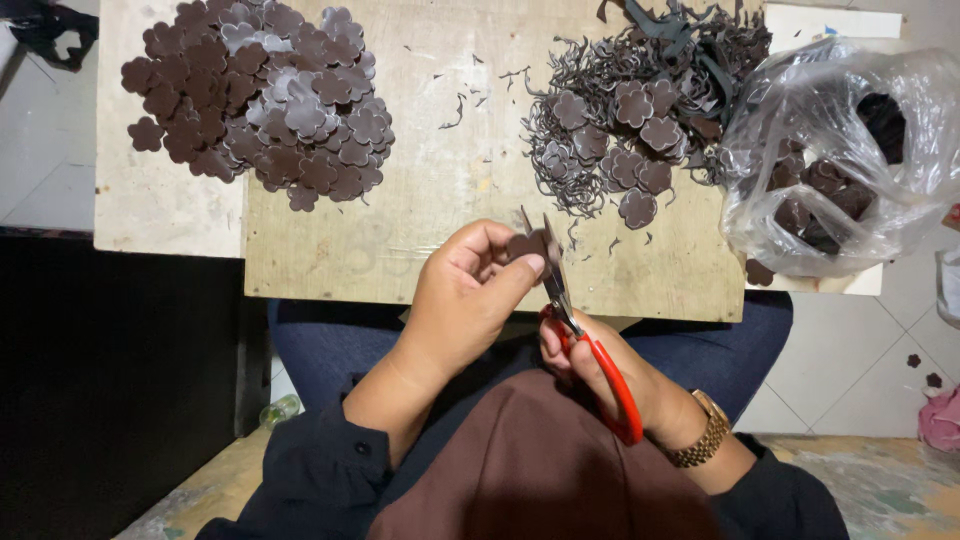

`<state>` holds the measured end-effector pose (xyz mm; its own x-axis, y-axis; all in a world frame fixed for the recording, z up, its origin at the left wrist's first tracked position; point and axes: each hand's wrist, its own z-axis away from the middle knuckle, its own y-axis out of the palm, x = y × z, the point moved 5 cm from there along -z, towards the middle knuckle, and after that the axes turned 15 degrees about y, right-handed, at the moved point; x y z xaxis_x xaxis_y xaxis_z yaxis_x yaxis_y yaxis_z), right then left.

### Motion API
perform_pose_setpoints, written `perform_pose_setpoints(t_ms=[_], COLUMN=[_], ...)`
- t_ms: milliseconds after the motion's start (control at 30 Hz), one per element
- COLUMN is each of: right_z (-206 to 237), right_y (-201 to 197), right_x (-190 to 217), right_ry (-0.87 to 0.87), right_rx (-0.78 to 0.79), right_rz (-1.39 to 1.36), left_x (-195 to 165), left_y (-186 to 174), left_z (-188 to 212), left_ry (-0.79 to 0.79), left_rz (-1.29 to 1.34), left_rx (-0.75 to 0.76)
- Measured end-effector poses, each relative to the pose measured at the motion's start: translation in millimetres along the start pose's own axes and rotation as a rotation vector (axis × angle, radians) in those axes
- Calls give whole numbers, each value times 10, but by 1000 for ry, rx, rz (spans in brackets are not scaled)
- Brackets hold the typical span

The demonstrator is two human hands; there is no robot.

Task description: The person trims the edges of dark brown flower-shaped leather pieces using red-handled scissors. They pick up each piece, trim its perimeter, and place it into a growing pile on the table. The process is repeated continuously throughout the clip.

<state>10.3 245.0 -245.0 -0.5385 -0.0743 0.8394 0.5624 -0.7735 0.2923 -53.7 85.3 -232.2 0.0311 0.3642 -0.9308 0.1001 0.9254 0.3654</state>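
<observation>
My left hand [468,296] pinches a small dark brown flower-shaped piece [524,246] between thumb and fingers, just above the near edge of the wooden board [440,190]. My right hand [590,365] grips red-handled scissors [575,330]; their blades are parted around the edge of that piece. A heap of trimmed brown flower pieces [265,95] lies at the board's far left. A second heap of flower pieces mixed with thin curly offcuts [625,125] lies at the far right.
A clear plastic bag [835,160] with dark brown pieces sits at the board's right end. A pale panel [150,210] lies under the board at left. White tiled floor [860,350] shows at right, with a few stray pieces on it.
</observation>
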Motion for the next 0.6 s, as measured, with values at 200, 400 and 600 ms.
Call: perform_pose_setpoints(t_ms=[200, 400, 600], right_z=[-25, -18, -5], right_y=[-23, -5, -29], right_x=[26, 39, 39], right_ry=[-2, -4, -7], right_rx=[5, 29, -5], right_rz=[-41, -73, -42], left_x=[38, 94, 91], left_y=[44, 18, 33], left_z=[-27, -15, -24], left_ry=[-75, -158, -157], left_rz=[155, 133, 166], left_rx=[100, 55, 74])
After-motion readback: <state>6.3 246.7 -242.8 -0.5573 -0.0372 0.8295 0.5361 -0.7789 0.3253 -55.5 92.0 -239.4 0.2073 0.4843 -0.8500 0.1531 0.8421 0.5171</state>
